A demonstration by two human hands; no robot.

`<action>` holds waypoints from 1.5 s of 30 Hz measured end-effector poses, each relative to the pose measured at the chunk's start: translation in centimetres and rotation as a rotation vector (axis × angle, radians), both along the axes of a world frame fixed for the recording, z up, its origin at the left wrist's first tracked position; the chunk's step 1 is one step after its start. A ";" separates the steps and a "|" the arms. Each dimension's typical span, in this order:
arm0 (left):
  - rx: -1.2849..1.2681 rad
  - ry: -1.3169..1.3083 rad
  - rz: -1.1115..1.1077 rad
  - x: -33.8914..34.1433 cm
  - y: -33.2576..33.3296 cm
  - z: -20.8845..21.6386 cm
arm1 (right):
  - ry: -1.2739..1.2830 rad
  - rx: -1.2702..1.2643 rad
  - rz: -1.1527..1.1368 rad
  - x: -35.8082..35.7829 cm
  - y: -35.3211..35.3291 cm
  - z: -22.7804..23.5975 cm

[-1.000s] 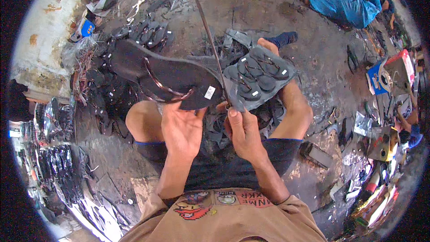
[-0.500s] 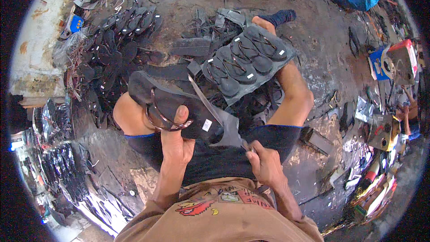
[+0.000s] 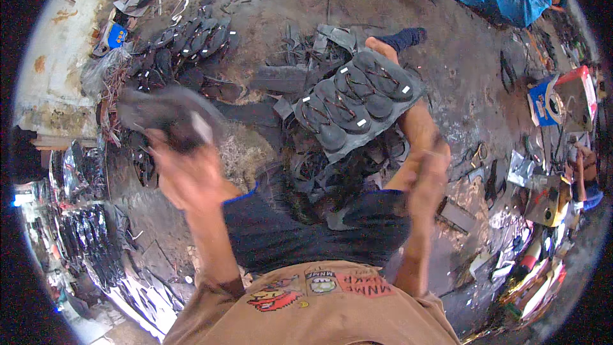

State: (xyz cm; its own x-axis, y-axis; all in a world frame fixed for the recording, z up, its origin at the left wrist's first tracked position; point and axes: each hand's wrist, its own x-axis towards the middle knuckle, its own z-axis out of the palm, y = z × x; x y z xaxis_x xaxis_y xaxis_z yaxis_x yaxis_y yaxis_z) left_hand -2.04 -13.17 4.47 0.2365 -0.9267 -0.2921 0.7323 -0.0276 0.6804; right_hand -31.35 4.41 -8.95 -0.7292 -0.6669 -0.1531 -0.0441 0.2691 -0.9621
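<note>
My left hand [image 3: 191,169] is closed on a black flip-flop [image 3: 166,112] with a white label, lifted at the left and smeared by motion. My right hand [image 3: 429,169] is raised over my right knee, also blurred. Its fingers look curled, and a small dark thing [image 3: 439,145] juts from the top of the fist, too smeared to name. Between my legs, a dark sheet [image 3: 335,148] carries several black flip-flop soles with brown straps and white labels. A grey cut-off scrap [image 3: 336,218] lies by my lap.
Finished-looking flip-flops [image 3: 204,37] are heaped on the floor at the far left. Dark offcuts [image 3: 319,176] lie between my legs. Scissors [image 3: 477,153] and a dark block [image 3: 456,214] lie at the right. Cardboard boxes [image 3: 575,96] and another person's arm [image 3: 580,169] are at the right rim.
My left hand has swung the flip-flop left, away from my lap. My right hand has risen from beside the sole to over my right knee. The grey strip has come away from the sole.
</note>
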 end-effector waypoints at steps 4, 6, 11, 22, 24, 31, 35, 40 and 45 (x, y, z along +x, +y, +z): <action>-0.193 0.213 -0.341 3.1 -8.6 -13.5 | -0.048 -0.079 -0.356 -6.8 6.8 2.3; 0.258 -0.115 -0.518 -4.3 -6.5 -24.3 | -0.097 -0.093 -0.377 -5.5 7.2 1.7; 0.705 -0.762 -0.509 -14.0 -1.7 -34.9 | -0.218 -0.051 -0.197 -1.2 4.4 -1.4; 0.649 -0.779 -0.701 -5.2 -1.7 -26.9 | -0.117 0.375 0.555 7.1 1.3 1.5; 0.711 -0.703 -0.751 -4.7 -2.9 -25.5 | -0.016 0.514 0.669 7.2 2.0 2.5; 0.769 -0.529 -0.668 -4.7 -2.6 -26.1 | 0.044 0.656 0.681 8.2 0.7 1.0; 0.698 -0.373 -0.647 -4.8 -2.1 -26.0 | 0.107 0.610 0.748 7.8 -4.9 -2.6; 0.657 -0.264 -0.621 -5.0 -1.1 -24.6 | 0.152 0.763 0.814 6.7 -8.0 -5.9; 0.729 -0.138 -0.600 -5.5 -0.8 -25.2 | 0.287 0.674 0.978 4.2 -7.4 -16.3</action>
